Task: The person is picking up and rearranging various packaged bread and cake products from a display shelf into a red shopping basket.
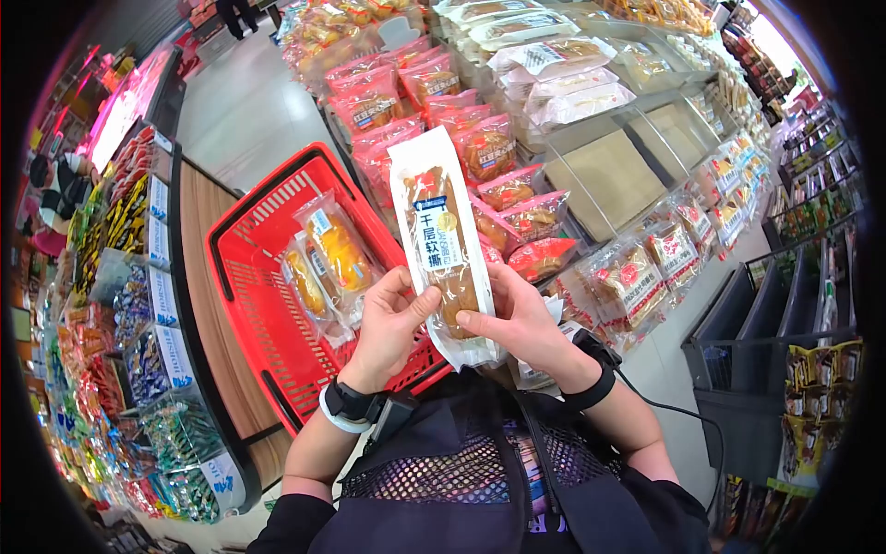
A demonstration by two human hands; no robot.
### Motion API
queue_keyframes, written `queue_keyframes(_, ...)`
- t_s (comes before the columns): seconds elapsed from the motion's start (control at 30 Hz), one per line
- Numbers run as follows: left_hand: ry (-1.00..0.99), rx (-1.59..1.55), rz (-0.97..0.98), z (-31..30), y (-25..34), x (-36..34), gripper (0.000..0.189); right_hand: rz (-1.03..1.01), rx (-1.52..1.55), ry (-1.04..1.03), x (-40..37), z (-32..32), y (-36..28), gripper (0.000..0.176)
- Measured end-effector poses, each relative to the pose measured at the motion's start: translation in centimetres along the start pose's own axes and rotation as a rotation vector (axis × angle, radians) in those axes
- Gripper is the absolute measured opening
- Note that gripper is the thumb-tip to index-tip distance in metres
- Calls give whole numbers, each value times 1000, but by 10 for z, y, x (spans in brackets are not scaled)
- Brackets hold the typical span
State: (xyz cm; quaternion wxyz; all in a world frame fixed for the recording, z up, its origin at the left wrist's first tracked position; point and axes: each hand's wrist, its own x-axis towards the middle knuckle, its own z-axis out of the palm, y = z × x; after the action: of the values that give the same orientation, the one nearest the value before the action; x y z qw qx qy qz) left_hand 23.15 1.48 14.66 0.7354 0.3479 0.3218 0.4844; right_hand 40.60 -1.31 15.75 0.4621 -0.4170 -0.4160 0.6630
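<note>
Both my hands hold one long packaged bread (441, 240) in a white and clear wrapper, its printed front facing me. My left hand (392, 319) grips the lower left edge, thumb on the front. My right hand (517, 316) grips the lower right side, its thumb also pressed on the wrapper. Just left of and below the bread is a red shopping basket (242, 277). Inside the basket lie wrapped bread rolls (341, 251) in clear packs. Part of the basket is hidden behind my left hand and forearm.
Ahead is a bread display with red-wrapped buns (369, 102), white-wrapped loaves (558, 78) and a compartment with a bare beige bottom (604, 180). Bagged bread (628, 282) hangs over its right edge. A candy shelf (152, 351) curves along the left; dark racks (757, 305) stand right.
</note>
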Motion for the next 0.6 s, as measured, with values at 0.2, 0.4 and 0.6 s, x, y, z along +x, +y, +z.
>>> queue_keyframes(0.2,-48,86,-15,11,3,6,41,72,89,25,-10,-8,-3,58)
queue_keyframes(0.4,-99,204,-53,24,3,14,49,-6,83,114,-14,-7,-6,63)
queue_keyframes(0.6,-102,315,-28,22,1,18,41,-9,190,330,-15,-43,-22,48)
